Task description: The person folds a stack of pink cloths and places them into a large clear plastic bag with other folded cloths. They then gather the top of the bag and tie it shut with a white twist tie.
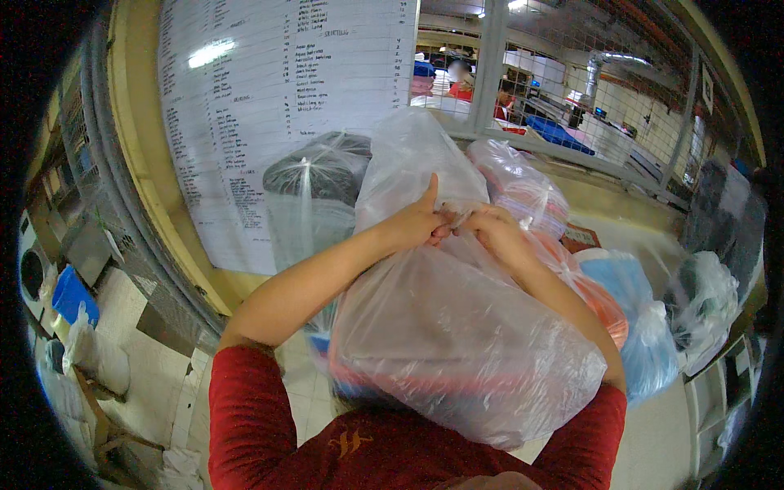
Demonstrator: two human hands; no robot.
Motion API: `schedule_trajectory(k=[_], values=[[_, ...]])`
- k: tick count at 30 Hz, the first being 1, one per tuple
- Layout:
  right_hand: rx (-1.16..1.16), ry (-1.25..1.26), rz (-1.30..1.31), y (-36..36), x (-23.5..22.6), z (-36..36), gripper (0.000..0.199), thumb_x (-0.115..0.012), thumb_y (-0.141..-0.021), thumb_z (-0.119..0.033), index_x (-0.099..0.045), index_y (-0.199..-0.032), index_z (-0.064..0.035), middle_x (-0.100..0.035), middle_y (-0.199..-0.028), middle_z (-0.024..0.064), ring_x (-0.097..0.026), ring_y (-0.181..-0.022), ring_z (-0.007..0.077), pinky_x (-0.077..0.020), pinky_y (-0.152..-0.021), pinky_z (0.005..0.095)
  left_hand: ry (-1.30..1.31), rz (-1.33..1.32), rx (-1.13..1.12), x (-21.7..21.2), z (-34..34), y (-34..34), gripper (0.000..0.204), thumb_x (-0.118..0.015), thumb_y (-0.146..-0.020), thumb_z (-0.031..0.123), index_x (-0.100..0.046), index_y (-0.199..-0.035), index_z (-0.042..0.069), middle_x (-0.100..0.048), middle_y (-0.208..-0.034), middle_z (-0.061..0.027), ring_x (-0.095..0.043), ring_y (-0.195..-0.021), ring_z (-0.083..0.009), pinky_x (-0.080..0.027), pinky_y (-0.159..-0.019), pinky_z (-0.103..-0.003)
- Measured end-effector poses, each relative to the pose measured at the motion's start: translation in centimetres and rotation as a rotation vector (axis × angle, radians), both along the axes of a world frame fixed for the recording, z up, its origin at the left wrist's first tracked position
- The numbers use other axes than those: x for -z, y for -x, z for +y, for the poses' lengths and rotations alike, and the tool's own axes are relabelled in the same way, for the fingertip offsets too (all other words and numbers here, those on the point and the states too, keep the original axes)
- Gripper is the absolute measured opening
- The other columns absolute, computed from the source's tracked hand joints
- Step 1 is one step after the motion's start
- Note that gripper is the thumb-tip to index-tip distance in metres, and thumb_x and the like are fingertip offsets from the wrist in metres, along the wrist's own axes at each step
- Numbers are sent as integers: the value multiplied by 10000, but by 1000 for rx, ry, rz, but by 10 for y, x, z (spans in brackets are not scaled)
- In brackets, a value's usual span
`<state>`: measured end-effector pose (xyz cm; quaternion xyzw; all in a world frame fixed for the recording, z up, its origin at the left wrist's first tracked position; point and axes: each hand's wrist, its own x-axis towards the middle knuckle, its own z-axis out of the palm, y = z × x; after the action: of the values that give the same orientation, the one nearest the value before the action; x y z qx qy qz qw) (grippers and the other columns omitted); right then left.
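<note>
A large clear plastic bag (457, 327) stands against my body, with folded cloth in pinkish and red-blue layers showing through it. Its gathered neck is pinched between my two hands, and the loose top of the bag fans up beyond them. My left hand (420, 220) is closed on the plastic with the thumb pointing up. Close beside it, my right hand (490, 229) has its fingers curled round the same gathered plastic. Part of the fingers is hidden by the folds.
Behind stand tied bags: dark cloth (314, 180) at left, pink-white cloth (523, 184) at right. Orange (592, 302) and blue bags (641, 327) sit right. A handwritten list (237, 106) covers the board ahead. Beyond the wire mesh (563, 73) are people. A blue bin (75, 296) is far left.
</note>
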<state>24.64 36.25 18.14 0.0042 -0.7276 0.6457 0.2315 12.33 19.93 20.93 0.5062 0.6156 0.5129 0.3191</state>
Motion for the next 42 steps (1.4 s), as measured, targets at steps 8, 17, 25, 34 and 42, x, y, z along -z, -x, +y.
schedule_trajectory(k=[8,17,25,34,42], values=[[296,-187,-63,-3,-20,-31,317,-734,-833,-354,-714,-787,-41,-673,-710,20,-562,-651,81,-430,-620,234,-2,17,61,3,-1,6,968,-589,-926,213,198,-1490,186,-562,-840,-47,-543,-726,-169,-461,-700,-305],[77,148,39,-8,-32,-45,144,-669,-893,-157,-710,-879,-20,-666,-893,27,-585,-754,109,-485,-710,260,110,-235,283,-3,-8,47,988,-684,-842,167,20,-1528,268,-542,-1189,-131,-563,-955,-198,-473,-832,-317],[27,-835,184,-18,-42,-26,162,-622,-808,14,-709,-935,-36,-639,-945,99,-620,-846,255,-490,-774,353,199,0,297,-29,-3,62,881,-543,-768,36,-109,-1521,179,-594,-1002,-65,-554,-819,-113,-474,-712,-246],[515,-1799,409,-23,-46,-52,126,-589,-800,-162,-705,-819,-116,-600,-972,58,-538,-928,255,-467,-771,375,-85,530,177,-29,-9,45,364,-621,-763,75,-656,-1126,72,-664,-895,-45,-589,-739,-138,-467,-618,-278],[365,-1256,334,-18,-44,-49,82,-688,-725,-108,-714,-800,-88,-627,-810,70,-573,-850,269,-478,-697,363,-317,1286,24,-45,-15,39,124,-704,-743,165,-638,-807,82,-646,-846,-55,-587,-860,-278,-446,-807,-364]])
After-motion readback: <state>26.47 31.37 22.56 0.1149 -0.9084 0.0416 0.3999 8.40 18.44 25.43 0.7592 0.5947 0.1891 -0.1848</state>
